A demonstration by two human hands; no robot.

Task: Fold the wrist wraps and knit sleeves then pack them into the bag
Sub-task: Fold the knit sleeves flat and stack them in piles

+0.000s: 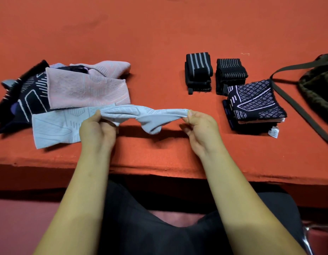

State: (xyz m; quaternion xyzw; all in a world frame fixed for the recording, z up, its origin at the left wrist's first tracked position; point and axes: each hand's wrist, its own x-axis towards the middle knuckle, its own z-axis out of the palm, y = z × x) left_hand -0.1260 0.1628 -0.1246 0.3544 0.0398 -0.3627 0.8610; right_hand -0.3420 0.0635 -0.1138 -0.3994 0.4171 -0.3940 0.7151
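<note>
gripping pale grey sleeve (150, 116) at both ends, left hand (97, 127) and right hand (201, 126) fingers clamped on it, just above the table (159, 151) (middle twisted, sagging). untwist, pull flat, then fold end to end.

Matt orange felt-like cloth covers the table (159, 34); the light blue sleeve (150, 116) is soft ribbed knit.
</note>
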